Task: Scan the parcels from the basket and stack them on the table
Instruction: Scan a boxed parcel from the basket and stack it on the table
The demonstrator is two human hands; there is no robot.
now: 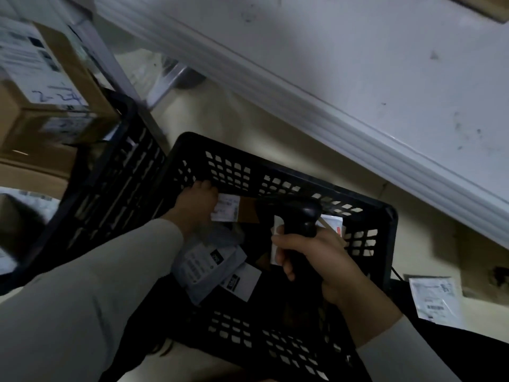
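A black slotted basket stands on the floor below the white table. Inside it, my left hand grips a small brown parcel with a white label near the far wall. My right hand holds a black handheld scanner by its grip, its head over the basket beside that parcel. Grey and white bagged parcels with barcode labels lie in the bottom of the basket. Another white parcel shows behind the scanner.
A second black basket stands to the left, with labelled cardboard boxes stacked above it. A flat plastic-bagged parcel lies on the floor to the right. The table's edge overhangs the basket.
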